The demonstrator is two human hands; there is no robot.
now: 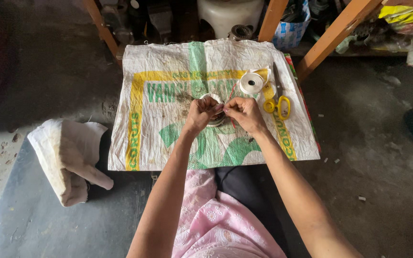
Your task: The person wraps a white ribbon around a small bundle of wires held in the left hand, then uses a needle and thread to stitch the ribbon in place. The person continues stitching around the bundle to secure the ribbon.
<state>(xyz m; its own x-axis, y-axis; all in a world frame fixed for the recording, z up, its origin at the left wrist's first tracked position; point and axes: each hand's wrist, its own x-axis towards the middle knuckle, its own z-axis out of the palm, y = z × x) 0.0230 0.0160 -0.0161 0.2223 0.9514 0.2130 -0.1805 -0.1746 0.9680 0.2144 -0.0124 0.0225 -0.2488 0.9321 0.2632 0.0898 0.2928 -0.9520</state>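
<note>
Both hands meet over the middle of a woven plastic sack (168,143) spread flat on the floor. Left hand (201,114) is curled shut, fingers pinched on the rim of a small round ring-shaped piece (217,119), pale with a darker inner edge; most of it is hidden behind the knuckles. Right hand (246,113) is also closed, fingertips pinched at the same piece from the right; what exactly it grips is too small to tell, possibly a thin red thread (233,93) running up towards the far side. Judgement: work this fine goes best with the ring held steady in the left hand, wrists low, and the right hand making small, even pulls. Just beyond the hands, a roll of white tape (251,83); to its right, yellow-handled scissors (278,102), blades pointing far. A folded off-white cloth (68,157) lies well apart at the left.
</note>
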